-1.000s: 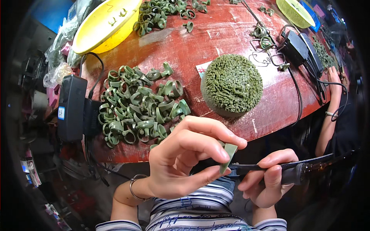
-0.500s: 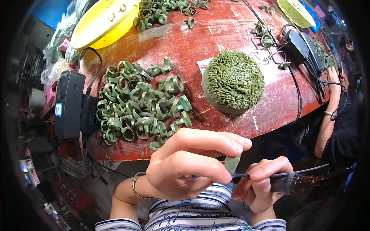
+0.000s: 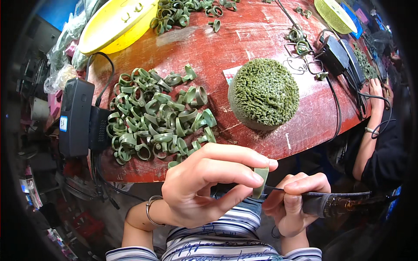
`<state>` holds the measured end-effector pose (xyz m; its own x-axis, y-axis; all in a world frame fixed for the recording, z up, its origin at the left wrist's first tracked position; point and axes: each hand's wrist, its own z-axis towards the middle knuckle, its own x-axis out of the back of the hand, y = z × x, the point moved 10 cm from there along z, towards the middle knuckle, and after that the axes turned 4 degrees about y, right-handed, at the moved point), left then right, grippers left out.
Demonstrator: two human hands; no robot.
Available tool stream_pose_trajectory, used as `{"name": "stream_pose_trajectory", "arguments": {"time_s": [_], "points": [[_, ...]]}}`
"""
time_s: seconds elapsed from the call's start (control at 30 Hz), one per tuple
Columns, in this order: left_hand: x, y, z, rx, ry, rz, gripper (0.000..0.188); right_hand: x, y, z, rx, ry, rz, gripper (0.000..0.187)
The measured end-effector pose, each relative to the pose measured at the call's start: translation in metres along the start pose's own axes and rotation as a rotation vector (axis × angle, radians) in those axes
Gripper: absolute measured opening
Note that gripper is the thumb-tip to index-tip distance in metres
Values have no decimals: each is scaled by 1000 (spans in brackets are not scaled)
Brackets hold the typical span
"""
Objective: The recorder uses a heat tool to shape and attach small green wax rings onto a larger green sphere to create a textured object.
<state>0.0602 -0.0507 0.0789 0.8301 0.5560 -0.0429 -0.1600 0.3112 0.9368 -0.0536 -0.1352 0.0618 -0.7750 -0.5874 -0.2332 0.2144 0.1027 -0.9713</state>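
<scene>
My left hand pinches a green ring between thumb and fingers, just off the table's near edge. My right hand is closed round a pen-like tool with a dark sleeve and a thin tip. That tip reaches toward the ring's right side; whether it touches cannot be made out. Beyond my left hand lies a loose pile of similar green rings, several with short stubs. A round lump with a rough, furrowed green top sits on the table beyond my right hand.
The worn red table carries a yellow basin, more green rings, and a yellow-green basket. A black box with cables stands at the left edge, dark adapters at the right. Another person's arm rests there.
The ring has turned in my left fingers and now shows more of its face. My left thumb has dropped lower, away from the forefinger. My right hand has barely shifted.
</scene>
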Motion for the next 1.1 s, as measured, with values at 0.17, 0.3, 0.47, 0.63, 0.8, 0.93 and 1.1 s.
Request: {"name": "stream_pose_trajectory", "arguments": {"time_s": [0.17,0.3,0.47,0.63,0.8,0.93,1.1], "points": [[0,-9,-1,53,20,-81,30,5,2,1,-36,19,9,11],[1,-18,0,106,60,-142,38,8,0,2,33,66,-48,13],[4,-22,0,123,93,-154,40,9,7,4,-74,11,20,12],[-4,-33,-3,229,80,-233,40,16,6,9,12,44,-93,13],[-2,-33,-2,230,101,-214,41,38,-13,23,62,139,-305,11],[-2,-32,0,247,83,-168,41,51,-38,42,119,16,-686,16],[2,-41,-6,278,92,-141,40,33,-52,55,156,-258,-1008,33]]}}
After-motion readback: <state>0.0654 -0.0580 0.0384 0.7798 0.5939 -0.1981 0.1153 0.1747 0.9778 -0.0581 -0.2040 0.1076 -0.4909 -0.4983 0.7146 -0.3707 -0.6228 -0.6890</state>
